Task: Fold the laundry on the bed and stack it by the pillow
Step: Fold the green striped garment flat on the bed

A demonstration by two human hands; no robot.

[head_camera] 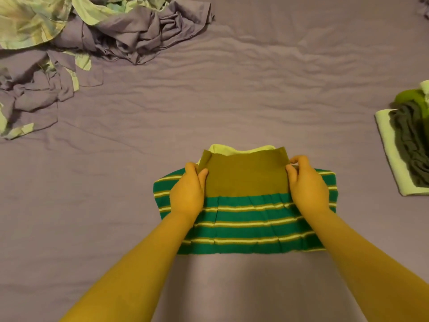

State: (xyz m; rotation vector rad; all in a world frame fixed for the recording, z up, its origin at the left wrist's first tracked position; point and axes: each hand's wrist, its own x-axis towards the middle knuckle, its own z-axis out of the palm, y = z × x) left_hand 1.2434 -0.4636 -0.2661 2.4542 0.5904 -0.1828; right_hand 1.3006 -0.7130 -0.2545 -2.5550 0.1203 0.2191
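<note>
The left edge of a plain olive panel [246, 175] is pinched between the thumb and curled fingers of the left hand [188, 191], and its right edge is gripped in the same way by the right hand [306, 184], the fingertips being tucked under the cloth near its upper corner. The panel is held taut between the two hands and belongs to a green striped garment [246, 226], whose white and olive bands are laid flat across the bed [232, 101] directly below the camera. A pale green layer [222, 148] is seen just beyond the panel's far edge. Both bare forearms are stretched forward from the bottom of the view and lie over the garment's sides. The bed is covered by a wrinkled mauve sheet. At the far left a crumpled heap of unfolded laundry [69, 43] in mauve and pale green print is left well apart from the garment. At the right edge a small stack [408, 145] is placed, with dark grey and bright green pieces resting on a pale folded piece
</note>
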